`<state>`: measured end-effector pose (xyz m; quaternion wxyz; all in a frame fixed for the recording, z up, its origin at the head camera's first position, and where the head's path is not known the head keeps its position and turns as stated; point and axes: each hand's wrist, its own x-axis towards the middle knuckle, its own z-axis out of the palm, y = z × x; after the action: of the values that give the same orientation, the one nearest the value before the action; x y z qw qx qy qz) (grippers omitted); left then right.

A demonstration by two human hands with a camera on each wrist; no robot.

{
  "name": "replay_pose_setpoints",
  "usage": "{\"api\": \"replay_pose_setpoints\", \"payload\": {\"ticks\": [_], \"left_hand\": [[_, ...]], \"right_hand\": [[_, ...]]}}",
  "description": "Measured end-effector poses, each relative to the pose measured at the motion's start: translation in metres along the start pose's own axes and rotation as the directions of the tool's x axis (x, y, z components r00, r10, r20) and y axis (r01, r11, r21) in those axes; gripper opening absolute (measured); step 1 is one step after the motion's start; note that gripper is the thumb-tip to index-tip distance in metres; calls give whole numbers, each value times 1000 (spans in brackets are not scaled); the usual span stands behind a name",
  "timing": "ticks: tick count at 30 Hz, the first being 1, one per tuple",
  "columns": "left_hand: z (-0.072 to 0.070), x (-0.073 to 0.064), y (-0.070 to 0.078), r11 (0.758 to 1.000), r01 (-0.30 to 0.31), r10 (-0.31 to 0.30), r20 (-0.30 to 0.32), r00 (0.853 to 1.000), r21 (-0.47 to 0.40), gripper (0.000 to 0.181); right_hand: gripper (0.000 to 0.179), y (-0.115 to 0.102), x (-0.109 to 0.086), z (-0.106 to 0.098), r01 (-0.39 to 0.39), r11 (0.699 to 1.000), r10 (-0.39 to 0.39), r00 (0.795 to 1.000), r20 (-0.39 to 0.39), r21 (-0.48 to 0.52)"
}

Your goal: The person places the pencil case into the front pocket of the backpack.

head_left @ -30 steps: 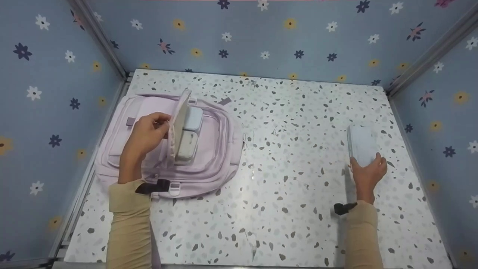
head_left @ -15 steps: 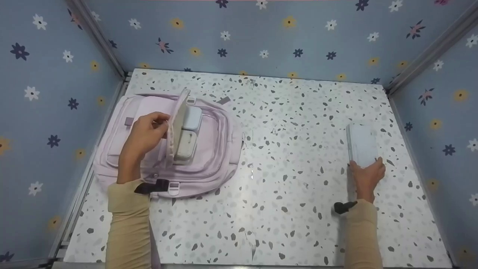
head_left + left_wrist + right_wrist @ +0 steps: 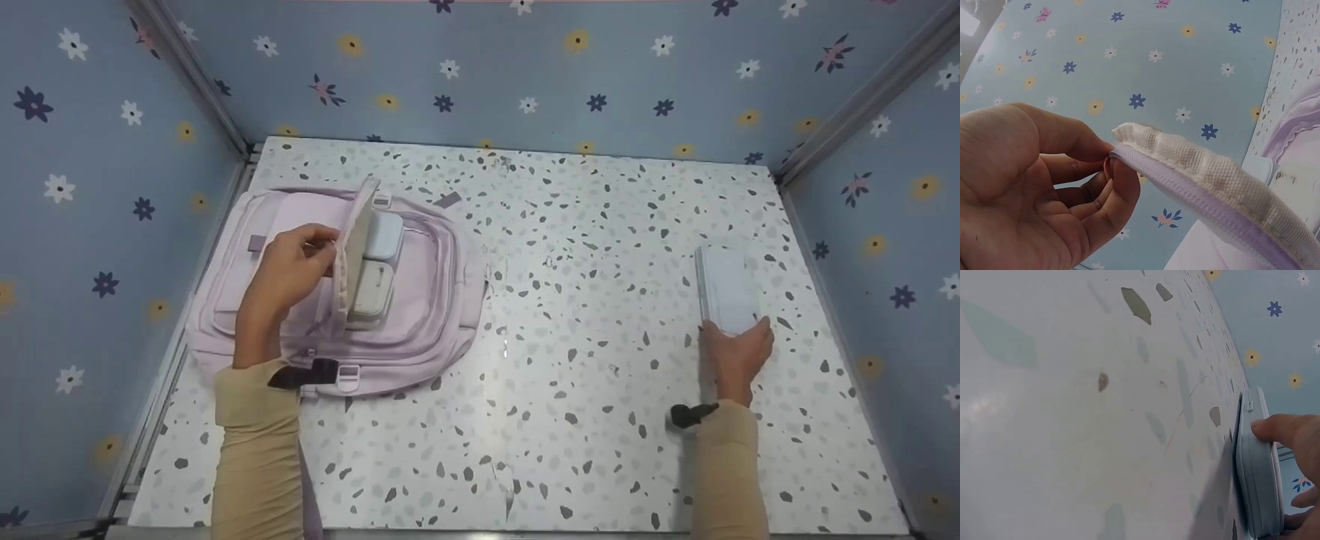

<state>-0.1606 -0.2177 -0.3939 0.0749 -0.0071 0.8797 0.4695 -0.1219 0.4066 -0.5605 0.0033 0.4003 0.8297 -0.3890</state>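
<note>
A lilac backpack lies on the left part of the table. My left hand pinches the edge of its front pocket flap between thumb and fingers and holds it raised; the left wrist view shows the flap's purple edging at the fingertips. Behind the flap sit a pale blue box-shaped item and a cream one. On the right, my right hand grips the near end of a pale blue, flat zip case. In the right wrist view, the thumb presses the side of this case.
The white speckled table stretches between backpack and case. Blue floral panels stand along its back and both sides. A buckle and a dark tab show at the backpack's edges.
The right hand's fingers have shifted slightly at the near end of the zip case, which has barely moved. The left hand keeps its pinch on the flap.
</note>
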Motion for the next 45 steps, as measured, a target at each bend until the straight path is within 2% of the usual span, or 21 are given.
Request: {"api": "replay_pose_setpoints", "payload": {"ticks": [7, 13, 17, 23, 27, 32, 39, 45], "left_hand": [[0, 0, 0, 1000, -16, 16, -4, 1000, 3, 34], [0, 1, 0, 1000, -17, 17, -8, 1000, -4, 34], [1, 2, 1, 1000, -12, 12, -9, 1000, 2, 34], [0, 1, 2, 1000, -16, 16, -1, 1000, 4, 34], [0, 1, 2, 1000, -12, 12, -2, 1000, -2, 34], [0, 1, 2, 1000, -13, 13, -7, 1000, -3, 34], [0, 1, 2, 1000, -18, 18, -8, 1000, 2, 34], [1, 1, 2, 1000, -12, 12, -7, 1000, 16, 35]], "right_hand": [[105, -4, -3, -2, 11, 1000, -11, 1000, -16, 12], [101, -12, -3, -5, 80, 996, -83, 995, -52, -44], [98, -15, -8, -6, 130, 991, -132, 989, -70, -38], [91, -22, -18, -8, 256, 967, -253, 956, -146, -3], [88, -32, -25, -7, 313, 950, -308, 936, -170, -2], [85, -43, -33, -5, 406, 914, -396, 893, -214, 5], [85, -60, -48, -1, 488, 873, -474, 855, -210, 15], [87, -75, -61, 4, 571, 820, -551, 809, -205, 49]]}}
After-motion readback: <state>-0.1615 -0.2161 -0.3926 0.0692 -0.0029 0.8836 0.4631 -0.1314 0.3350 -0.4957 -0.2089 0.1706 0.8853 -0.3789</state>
